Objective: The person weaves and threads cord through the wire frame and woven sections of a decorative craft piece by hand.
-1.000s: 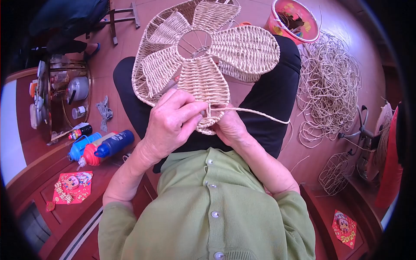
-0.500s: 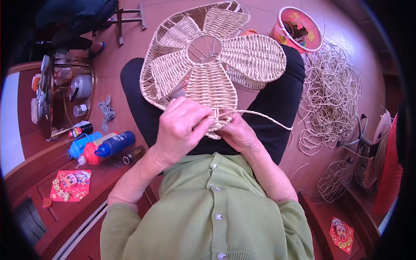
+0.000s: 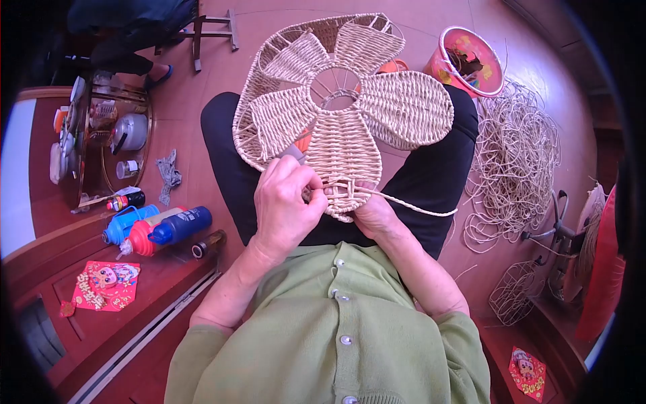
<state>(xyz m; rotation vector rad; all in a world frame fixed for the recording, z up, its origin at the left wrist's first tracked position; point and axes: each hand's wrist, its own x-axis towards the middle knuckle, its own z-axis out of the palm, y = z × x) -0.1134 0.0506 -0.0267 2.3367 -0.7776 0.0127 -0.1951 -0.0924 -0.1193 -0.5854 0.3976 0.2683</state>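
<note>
A woven basket (image 3: 336, 141) with flower-like petals around a central ring rests between my knees. Its lowest petal (image 3: 340, 148) points toward me, and open strands show near the tip. My left hand (image 3: 288, 202) is closed in a pinch at the left edge of that tip, on what looks like a strand of cord; the fingertips partly hide it. Under the tip's right side, my right hand (image 3: 375, 215) grips the petal edge, some fingers hidden behind the weave. A loose twisted cord (image 3: 417, 209) runs out rightward from beside my right hand.
A large heap of cord (image 3: 511, 168) lies on the floor to the right, below a pink bucket (image 3: 494, 71). On the left are a blue bottle (image 3: 180, 225), other bottles and a glass-shelved stand with a kettle (image 3: 131, 131). Another person's leg (image 3: 121, 57) shows at upper left.
My left hand has drawn slightly left, away from the middle of the petal tip, uncovering more of the open strands. The whole view has shifted a little; my right hand keeps its grip.
</note>
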